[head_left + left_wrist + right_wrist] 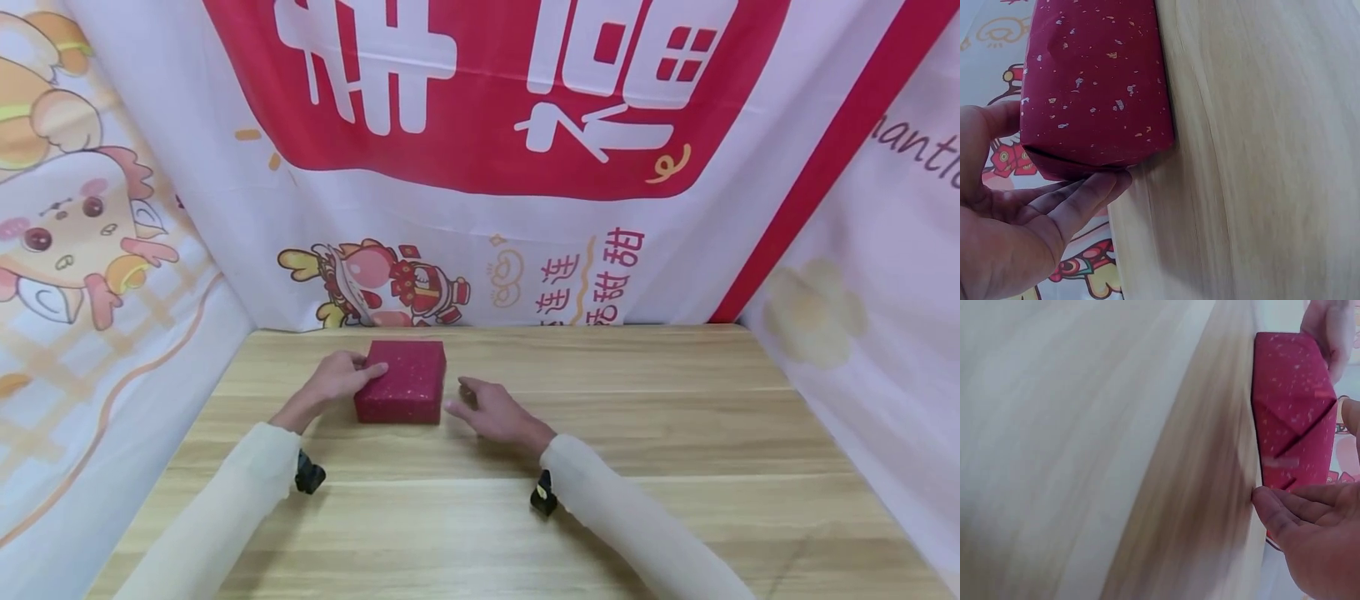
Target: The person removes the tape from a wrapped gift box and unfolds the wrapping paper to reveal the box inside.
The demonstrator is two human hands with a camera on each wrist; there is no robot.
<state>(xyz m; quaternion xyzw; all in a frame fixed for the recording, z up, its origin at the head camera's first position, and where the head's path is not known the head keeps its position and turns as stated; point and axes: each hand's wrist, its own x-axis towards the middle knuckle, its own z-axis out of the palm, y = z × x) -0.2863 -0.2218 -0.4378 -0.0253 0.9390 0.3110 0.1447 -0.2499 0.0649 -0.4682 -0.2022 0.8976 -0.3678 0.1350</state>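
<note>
A box wrapped in dark red, speckled paper (405,375) lies on the wooden table (465,533), left of the middle and near the back. My left hand (337,379) grips its left end, the thumb over the top and the fingers against the end face, as the left wrist view shows at the box (1097,81). My right hand (491,408) is just off the right end, its fingers apart and loosely bent, with nothing in them. Folded, taped paper shows on that end of the box (1288,425) in the right wrist view.
A white cloth with red and white lettering (480,150) hangs along the table's back edge. Printed cloths stand at the left (82,250) and the right (847,275). A small black device (543,493) sits under the right wrist, another (309,472) under the left.
</note>
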